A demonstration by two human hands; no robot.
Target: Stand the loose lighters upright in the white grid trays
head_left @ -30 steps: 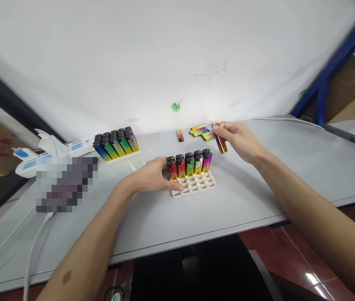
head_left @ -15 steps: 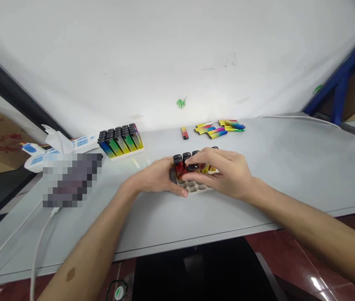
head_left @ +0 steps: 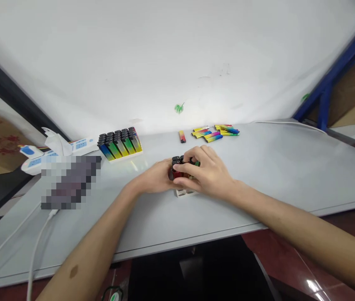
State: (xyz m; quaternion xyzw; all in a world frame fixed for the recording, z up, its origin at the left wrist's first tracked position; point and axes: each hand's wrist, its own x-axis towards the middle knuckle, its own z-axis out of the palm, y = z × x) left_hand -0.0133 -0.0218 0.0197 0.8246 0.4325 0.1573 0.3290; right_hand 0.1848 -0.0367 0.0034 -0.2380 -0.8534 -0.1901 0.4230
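Note:
Several black-topped lighters (head_left: 176, 161) stand upright in a pale tray with holes (head_left: 182, 193), mostly covered by my hands. My left hand (head_left: 157, 177) is wrapped round the left side of the tray and its lighters, its fingertips out of sight behind them. From the right, my right hand (head_left: 209, 173) closes its thumb and fingers on a lighter among those in the tray. Red and some green show between the fingers. How deep that lighter sits cannot be made out.
Behind stand loose lighters (head_left: 213, 137) in a scattered group and a single red-yellow lighter (head_left: 181, 136). At left are a full tray of rainbow lighters (head_left: 121, 146), a power strip (head_left: 82, 145), a blurred-out dark device (head_left: 74, 179) and white cables (head_left: 38, 246).
My right hand has moved left and down over the front row, hiding more of the tray holes. My left thumb no longer stretches along the tray's front. The view has shifted slightly.

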